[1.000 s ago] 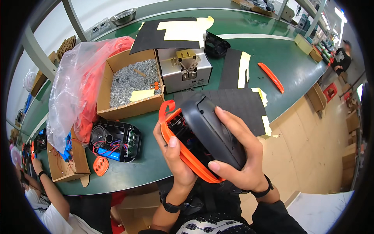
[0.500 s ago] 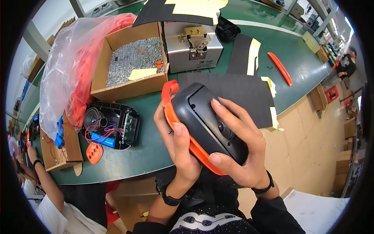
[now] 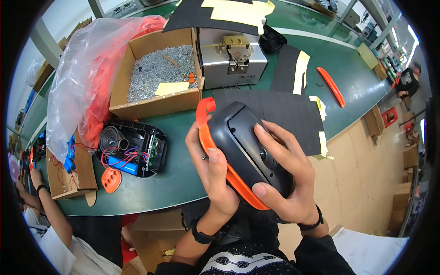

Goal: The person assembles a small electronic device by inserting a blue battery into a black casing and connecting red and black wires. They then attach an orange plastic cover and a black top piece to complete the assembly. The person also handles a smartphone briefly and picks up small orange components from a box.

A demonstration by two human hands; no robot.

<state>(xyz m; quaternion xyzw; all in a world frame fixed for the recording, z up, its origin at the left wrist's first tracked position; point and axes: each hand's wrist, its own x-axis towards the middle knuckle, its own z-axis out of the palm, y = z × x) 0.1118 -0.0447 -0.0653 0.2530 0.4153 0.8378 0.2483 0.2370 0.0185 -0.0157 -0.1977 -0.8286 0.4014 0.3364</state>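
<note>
Black shell [image 3: 245, 128] has come down onto the orange rim [image 3: 239, 186] since earlier. Between left hand [image 3: 214, 181] and right hand [image 3: 294, 181], both curled around, these parts look closed together; whether fastened, I cannot tell.

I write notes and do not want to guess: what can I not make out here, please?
All in the head view:
Black shell: its inside, covered by the shell itself.
Left hand: its fingertips except the thumb's, hidden behind the orange rim.
Small dark piece at the left hand: too small to identify.
Silver machine: its top, under the black-and-yellow sheet.
Plastic bag: its red contents, blurred by cloudy plastic.
</note>
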